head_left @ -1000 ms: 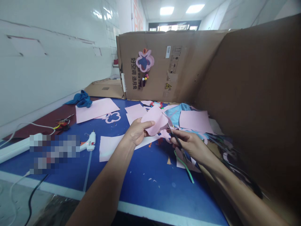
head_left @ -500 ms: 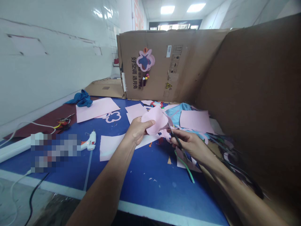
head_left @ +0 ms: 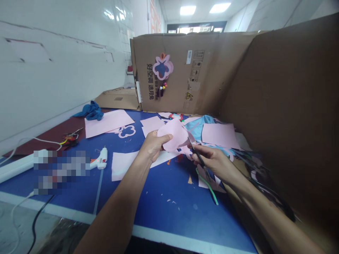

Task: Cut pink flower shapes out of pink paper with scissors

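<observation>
Presently: pink sheet [head_left: 173, 135] pinched in left hand [head_left: 153, 146]; scissors [head_left: 197, 157] gripped in right hand [head_left: 215, 163]; nearby thumb could be nicked.

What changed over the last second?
Nothing clear. The left hand still pinches the pink paper piece, the right hand still holds the scissors at its edge; tiny shifts look like head-camera motion. Glue gun and pink sheets lie as before.

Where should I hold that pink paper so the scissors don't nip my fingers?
Pinch the pink paper at its left edge, coming from the left, as the left hand does, thumb on top. The scissors in the right hand meet its right edge, so that side probably keeps fingers clear of the blades.
</observation>
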Tool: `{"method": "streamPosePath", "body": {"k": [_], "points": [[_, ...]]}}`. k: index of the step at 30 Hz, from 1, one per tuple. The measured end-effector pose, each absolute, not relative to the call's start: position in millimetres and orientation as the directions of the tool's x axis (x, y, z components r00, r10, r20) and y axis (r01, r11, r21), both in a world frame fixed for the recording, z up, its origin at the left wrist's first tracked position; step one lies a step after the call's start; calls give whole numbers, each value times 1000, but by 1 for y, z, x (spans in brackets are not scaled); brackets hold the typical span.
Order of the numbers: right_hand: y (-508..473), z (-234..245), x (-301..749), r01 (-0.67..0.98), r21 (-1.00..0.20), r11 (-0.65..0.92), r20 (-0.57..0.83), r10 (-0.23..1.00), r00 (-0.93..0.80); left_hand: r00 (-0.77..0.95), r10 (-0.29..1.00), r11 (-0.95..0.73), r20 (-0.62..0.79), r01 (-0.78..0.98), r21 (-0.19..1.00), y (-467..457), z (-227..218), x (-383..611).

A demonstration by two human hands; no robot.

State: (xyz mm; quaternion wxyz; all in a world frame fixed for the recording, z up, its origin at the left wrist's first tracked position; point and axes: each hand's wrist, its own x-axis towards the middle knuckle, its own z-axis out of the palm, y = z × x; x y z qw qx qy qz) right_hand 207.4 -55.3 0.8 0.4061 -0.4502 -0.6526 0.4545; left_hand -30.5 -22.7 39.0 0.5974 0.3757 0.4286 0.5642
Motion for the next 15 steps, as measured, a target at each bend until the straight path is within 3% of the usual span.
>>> {"method": "streamPosePath", "body": {"k": [9,15], "points": [[-58,3,205,195,-964,182,126,954,-272,-25,999,18,-28,-351,936,-19,37,-33],[-60,6,203,182,-970,162,108,955,-277,-74,997,-24,8,-226,974,-18,36,-34]]}}
